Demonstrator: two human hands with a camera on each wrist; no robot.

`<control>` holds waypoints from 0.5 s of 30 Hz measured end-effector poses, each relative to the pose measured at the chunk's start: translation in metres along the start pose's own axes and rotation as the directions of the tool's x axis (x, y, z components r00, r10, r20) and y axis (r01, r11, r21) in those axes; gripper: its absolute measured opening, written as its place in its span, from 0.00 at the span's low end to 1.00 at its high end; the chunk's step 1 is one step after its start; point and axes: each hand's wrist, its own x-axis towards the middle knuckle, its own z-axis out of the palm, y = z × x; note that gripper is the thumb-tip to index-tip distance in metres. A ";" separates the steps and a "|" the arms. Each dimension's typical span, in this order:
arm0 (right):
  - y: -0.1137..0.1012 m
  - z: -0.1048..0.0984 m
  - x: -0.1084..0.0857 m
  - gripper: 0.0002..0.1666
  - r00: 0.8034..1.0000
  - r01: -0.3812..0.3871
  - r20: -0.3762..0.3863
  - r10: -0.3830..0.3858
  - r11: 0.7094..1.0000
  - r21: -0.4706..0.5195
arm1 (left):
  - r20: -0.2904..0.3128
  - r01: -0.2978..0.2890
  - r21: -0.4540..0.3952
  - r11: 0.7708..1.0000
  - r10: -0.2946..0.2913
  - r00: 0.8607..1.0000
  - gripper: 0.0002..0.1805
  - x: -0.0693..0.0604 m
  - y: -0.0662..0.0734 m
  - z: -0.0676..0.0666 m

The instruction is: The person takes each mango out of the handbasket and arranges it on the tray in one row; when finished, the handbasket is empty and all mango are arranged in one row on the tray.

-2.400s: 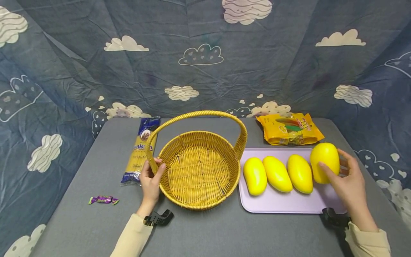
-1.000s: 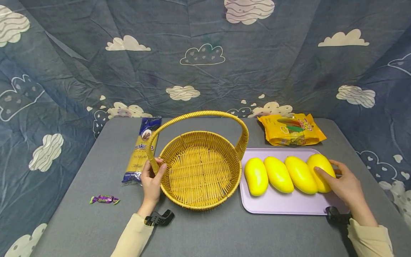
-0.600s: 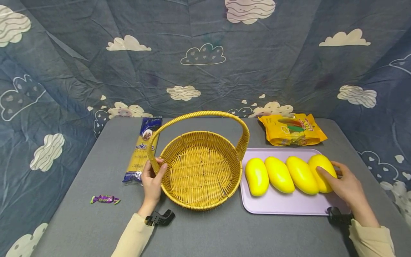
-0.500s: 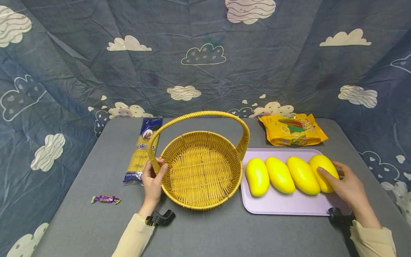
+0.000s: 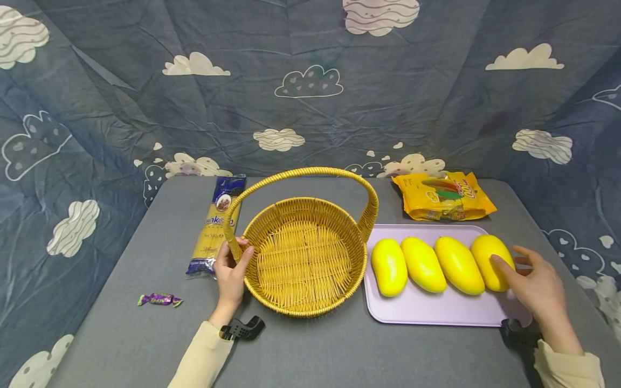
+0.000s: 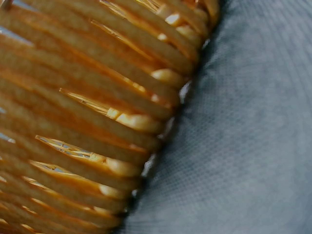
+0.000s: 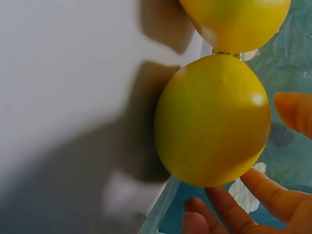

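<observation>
My left hand (image 5: 230, 277) grips the left base of the handle on a golden wicker basket (image 5: 291, 310); thumb at the rim, the other fingers partly hidden. In the left wrist view, only the basket's woven side (image 6: 83, 107) and grey cloth show. Several yellow mangoes lie in a row on a lilac tray (image 5: 436, 315). Around the rightmost mango (image 5: 489, 264), my right hand (image 5: 538, 285) is spread. In the right wrist view, its thumb (image 7: 295, 114) stands apart from that mango (image 7: 214, 122), while its fingertips are at the mango's lower side.
Behind the tray lies a yellow snack packet (image 5: 443, 196). A blue and yellow pasta packet (image 5: 211, 231) lies left of the basket, with a purple wrapped candy (image 5: 160, 300) nearer the front left. Cloud-patterned cloth hangs behind the grey table (image 5: 310, 355).
The rightmost mango, held up at first, has come down onto the tray beside the others. My right hand has since loosened and shifted right. The left hand keeps its grip on the basket.
</observation>
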 end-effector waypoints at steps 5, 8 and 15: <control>0.000 0.001 -0.005 0.45 0.996 0.020 -0.082 -0.018 0.999 0.025 | 0.006 0.007 0.006 1.000 -0.007 1.000 0.10 0.000 -0.001 0.000; -0.004 0.003 -0.009 0.39 0.987 0.070 -0.149 -0.065 0.997 0.032 | 0.005 0.002 0.006 1.000 -0.002 1.000 0.11 0.000 0.000 -0.001; -0.021 0.006 -0.015 0.29 0.933 0.255 -0.267 -0.243 0.967 0.013 | -0.017 0.001 -0.018 1.000 -0.001 1.000 0.12 0.000 0.001 -0.005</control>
